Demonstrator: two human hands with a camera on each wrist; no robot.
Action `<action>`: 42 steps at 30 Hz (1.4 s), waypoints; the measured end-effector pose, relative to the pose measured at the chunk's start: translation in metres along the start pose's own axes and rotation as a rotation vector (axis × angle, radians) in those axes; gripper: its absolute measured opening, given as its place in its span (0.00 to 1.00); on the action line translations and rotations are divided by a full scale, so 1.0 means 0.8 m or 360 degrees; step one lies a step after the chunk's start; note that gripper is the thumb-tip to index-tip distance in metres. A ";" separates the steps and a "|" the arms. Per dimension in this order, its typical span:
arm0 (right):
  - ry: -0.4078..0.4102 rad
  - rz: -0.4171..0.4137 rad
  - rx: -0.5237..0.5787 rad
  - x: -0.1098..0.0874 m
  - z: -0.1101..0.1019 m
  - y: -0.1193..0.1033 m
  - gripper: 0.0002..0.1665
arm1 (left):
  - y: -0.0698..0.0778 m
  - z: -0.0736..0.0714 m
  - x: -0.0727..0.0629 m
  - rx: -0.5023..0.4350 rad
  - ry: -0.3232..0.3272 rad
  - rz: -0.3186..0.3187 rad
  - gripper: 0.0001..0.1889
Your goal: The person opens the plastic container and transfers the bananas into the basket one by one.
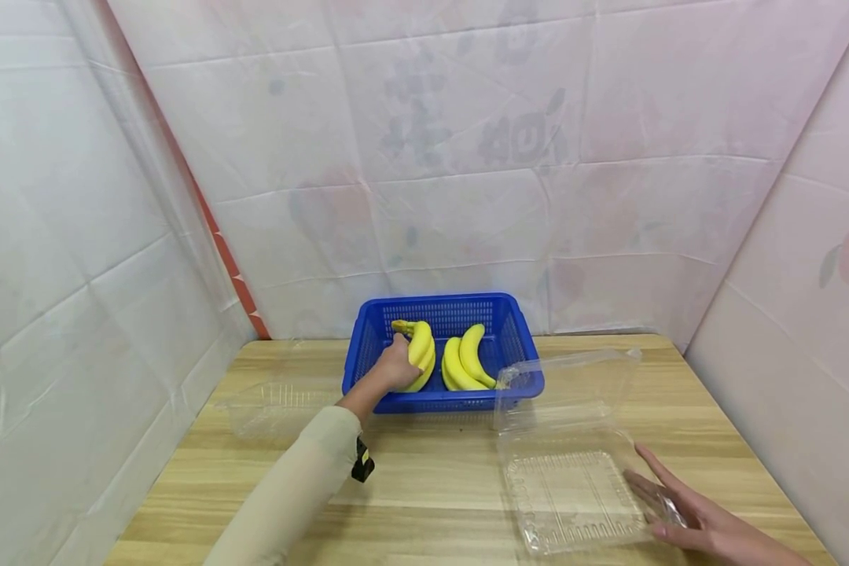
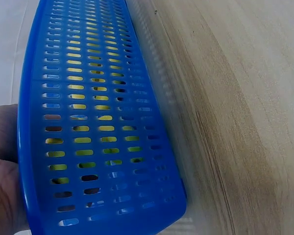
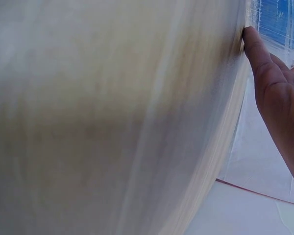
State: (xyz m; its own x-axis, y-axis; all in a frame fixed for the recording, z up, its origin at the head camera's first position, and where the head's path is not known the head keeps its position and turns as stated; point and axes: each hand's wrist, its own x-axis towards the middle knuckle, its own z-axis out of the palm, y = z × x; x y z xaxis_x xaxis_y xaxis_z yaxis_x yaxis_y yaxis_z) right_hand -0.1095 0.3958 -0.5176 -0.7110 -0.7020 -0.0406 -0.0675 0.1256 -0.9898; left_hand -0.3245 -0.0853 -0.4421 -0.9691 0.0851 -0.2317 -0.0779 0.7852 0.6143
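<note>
In the head view, my left hand [image 1: 396, 365] reaches into a blue plastic basket [image 1: 439, 299] and grips a bunch of yellow bananas [image 1: 421, 346] on its left side. A second bunch of bananas [image 1: 470, 358] lies in the basket's right half. My right hand [image 1: 696, 515] touches the right side of a clear plastic clamshell box [image 1: 573, 499], its fingers extended along the wall. The box's lid [image 1: 573, 385] stands raised at the back, overlapping the basket's right corner. The basket wall [image 2: 103, 122] hides most of the left hand in the left wrist view.
Another clear plastic box [image 1: 276, 401] stands left of the basket, partly behind the left forearm. Everything rests on a wood-grain table [image 1: 424, 487]. Pale printed sheets [image 1: 453, 157] hang behind it and along both sides.
</note>
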 end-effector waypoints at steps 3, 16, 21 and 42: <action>0.0021 0.0020 -0.0043 -0.001 0.000 0.000 0.56 | -0.002 0.000 0.002 0.0006 -0.0053 -0.0032 0.51; 0.0024 0.0002 -0.0048 0.000 0.001 0.001 0.57 | 0.001 -0.003 0.003 -0.0019 -0.0115 -0.0077 0.52; 0.0019 -0.0007 -0.0046 0.001 0.001 0.001 0.58 | -0.002 -0.003 0.002 -0.0092 -0.0120 -0.0071 0.54; -0.0024 0.0042 0.0093 0.002 0.002 -0.005 0.57 | 0.001 -0.007 -0.002 0.0049 -0.0010 -0.0045 0.53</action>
State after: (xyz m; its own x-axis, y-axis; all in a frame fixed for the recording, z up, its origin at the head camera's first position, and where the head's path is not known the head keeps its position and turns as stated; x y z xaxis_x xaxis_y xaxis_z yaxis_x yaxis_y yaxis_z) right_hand -0.1094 0.3934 -0.5135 -0.7012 -0.7097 -0.0683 -0.0075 0.1031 -0.9946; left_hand -0.3244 -0.0883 -0.4368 -0.9651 0.0664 -0.2533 -0.0978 0.8058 0.5840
